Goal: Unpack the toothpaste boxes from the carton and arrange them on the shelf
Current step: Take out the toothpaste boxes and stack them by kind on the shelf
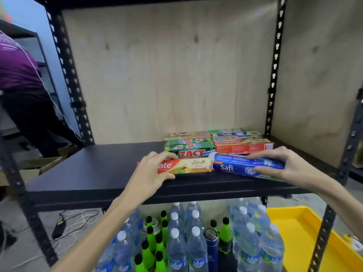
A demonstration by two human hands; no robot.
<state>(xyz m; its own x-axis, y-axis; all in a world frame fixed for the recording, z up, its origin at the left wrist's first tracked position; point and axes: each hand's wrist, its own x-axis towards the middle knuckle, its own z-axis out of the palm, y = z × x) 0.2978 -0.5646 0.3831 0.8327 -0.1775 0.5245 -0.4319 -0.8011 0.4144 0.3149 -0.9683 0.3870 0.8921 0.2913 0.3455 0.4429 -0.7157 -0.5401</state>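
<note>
On the black shelf [94,169] my left hand [155,169] grips the left end of a red and cream Colgate box [194,165] lying flat near the front edge. My right hand [282,163] holds a blue Safi box [237,165] just to its right, slightly tilted. Behind them lie several stacked toothpaste boxes: a green ZACT box [190,153], an orange Colgate box [243,147], and more Safi and green boxes [227,133] against the back. The carton is not in view.
Plywood panels [167,75] close the shelf's back and right side, with black perforated posts [66,75] at the corners. Below stand several water bottles [194,242] and green bottles [151,242]. A yellow tray [300,238] sits lower right. A person in purple [17,75] bends at the left.
</note>
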